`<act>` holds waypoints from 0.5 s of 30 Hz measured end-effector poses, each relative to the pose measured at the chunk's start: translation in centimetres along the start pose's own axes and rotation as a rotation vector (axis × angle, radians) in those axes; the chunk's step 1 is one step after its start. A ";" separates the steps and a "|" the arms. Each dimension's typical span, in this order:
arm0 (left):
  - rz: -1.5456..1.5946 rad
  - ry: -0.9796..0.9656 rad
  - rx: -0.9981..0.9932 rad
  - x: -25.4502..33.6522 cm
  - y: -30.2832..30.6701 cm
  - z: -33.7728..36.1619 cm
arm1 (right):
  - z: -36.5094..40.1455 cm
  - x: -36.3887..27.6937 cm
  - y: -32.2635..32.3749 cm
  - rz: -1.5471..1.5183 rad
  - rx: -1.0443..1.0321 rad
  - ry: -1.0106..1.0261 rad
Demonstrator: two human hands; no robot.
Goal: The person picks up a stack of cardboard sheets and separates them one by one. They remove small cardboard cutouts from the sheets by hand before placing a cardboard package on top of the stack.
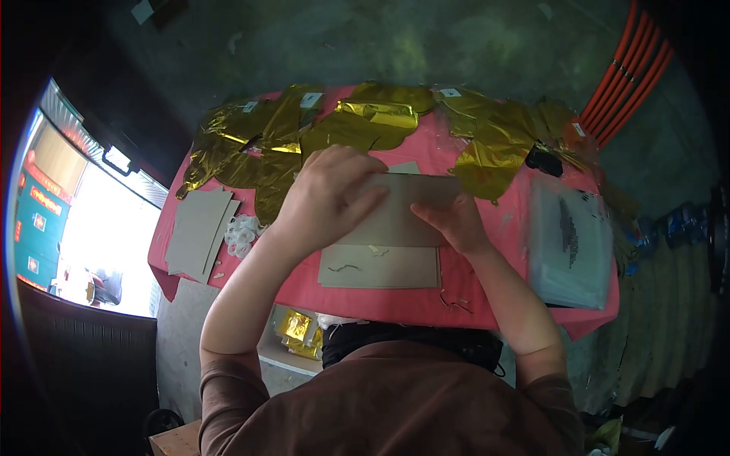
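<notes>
Brown shirt point(403, 399) sat below the table's point(487, 300) near edge; forearms point(247, 300) angled inward, right hand point(460, 226) pinching a card point(403, 220), left hand point(325, 194) arched at its left side, grip unclear.

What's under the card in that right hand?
Grey board pokes out below the card, with dark bits on it. The card covers the rest, so that's hidden.
</notes>
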State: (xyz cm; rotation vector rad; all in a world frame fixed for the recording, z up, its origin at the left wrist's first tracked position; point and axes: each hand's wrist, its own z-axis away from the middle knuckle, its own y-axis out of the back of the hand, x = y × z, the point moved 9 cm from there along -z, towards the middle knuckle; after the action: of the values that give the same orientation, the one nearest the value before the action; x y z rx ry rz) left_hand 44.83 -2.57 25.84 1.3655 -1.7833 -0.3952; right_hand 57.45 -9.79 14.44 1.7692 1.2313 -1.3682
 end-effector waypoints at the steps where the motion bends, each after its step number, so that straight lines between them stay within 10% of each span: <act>1: -0.038 -0.025 -0.035 0.5 -0.4 -0.2 | 0.0 0.0 0.0 -0.001 0.002 -0.001; 15: 0.055 0.087 -0.254 1.3 -0.7 -3.3 | -0.4 -2.6 -1.4 0.011 -0.168 -0.030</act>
State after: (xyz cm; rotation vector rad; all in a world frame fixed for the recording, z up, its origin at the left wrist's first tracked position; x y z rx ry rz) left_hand 47.73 -3.22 27.91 1.1360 -1.6341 -0.5065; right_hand 56.22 -9.70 17.14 1.6322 1.2794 -1.2419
